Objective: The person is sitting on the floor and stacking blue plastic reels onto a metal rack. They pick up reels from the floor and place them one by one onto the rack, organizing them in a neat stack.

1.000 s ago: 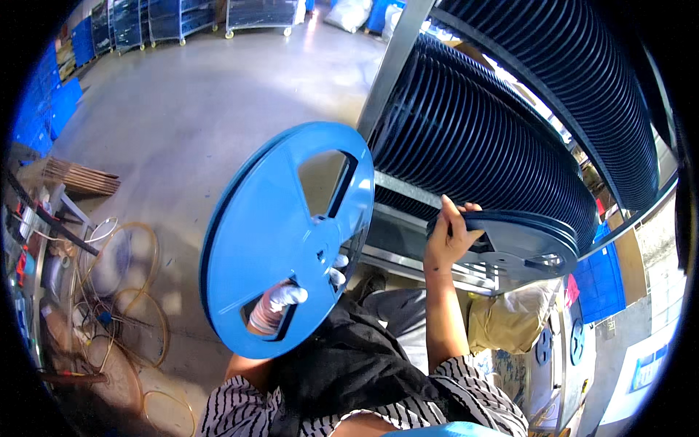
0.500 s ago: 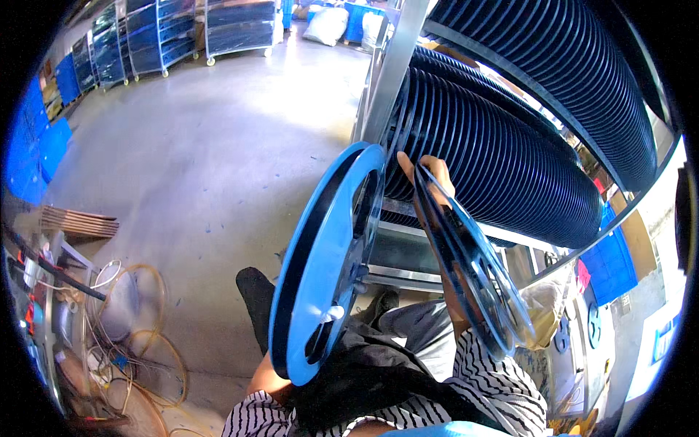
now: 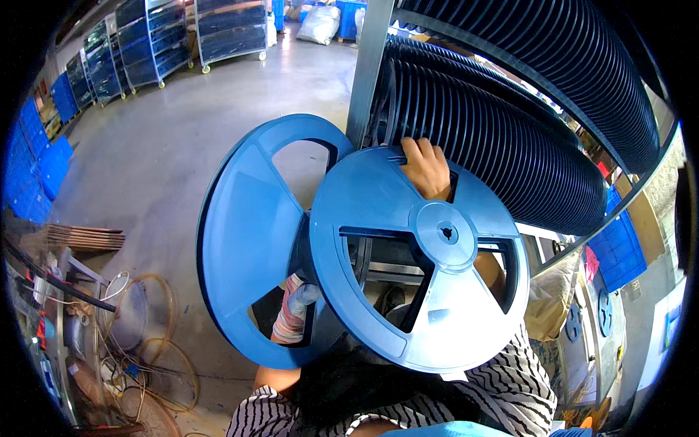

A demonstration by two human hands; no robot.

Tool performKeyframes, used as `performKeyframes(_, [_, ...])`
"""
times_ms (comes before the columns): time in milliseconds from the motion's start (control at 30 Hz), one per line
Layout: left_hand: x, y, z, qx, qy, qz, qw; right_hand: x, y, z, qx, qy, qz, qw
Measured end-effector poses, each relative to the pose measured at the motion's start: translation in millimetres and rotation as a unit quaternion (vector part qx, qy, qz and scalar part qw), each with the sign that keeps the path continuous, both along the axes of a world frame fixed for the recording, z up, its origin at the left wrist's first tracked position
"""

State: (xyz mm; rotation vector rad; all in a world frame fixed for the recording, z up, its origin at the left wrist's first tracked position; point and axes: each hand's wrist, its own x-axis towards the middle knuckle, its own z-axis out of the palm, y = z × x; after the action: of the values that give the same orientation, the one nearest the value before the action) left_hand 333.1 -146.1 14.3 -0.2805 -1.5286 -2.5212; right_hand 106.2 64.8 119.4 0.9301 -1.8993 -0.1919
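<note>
Two large plastic reels, looking blue-black under the glare, fill the middle of the view. My left hand, in a pale glove with pinkish stripes, shows through a cutout of the left reel and is closed on it near the hub. The right reel overlaps its right side and faces up toward me, showing a round hub with a small centre hole. My bare right hand is closed over the far part of this reel, at its upper cutout. Its thumb is hidden.
Long rows of black reels lie on a metal rack with an upright post just beyond my right hand. Hoses and cables trail at the lower left, near stacked cardboard. Wheeled racks stand at the back; a blue bin is at right.
Both reels have turned from nearly edge-on to show their broad faces. The right reel has swung left and now overlaps the left one. My gloved left hand has come into sight.
</note>
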Motion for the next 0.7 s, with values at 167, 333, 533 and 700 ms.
performKeyframes(167, [-4.3, 1.2, 7.6, -0.010, 0.003, 0.006, 1.000, -10.4, 10.1, -9.9, -0.057, 0.054, 0.049, 0.996])
performKeyframes(333, [-4.4, 2.0, 19.9, -0.026, 0.009, 0.026, 0.999, -4.6, 6.9, -3.8, -0.051, 0.083, 0.038, 0.995])
performKeyframes(533, [-13.4, 3.7, 46.7, -0.047, 0.030, 0.064, 0.996, -7.1, 12.1, -8.0, -0.002, 0.083, 0.010, 0.996])
performKeyframes(700, [-18.9, 1.6, 66.1, -0.062, 0.046, 0.092, 0.993, -6.3, 14.2, -6.7, 0.004, 0.078, 0.024, 0.997])
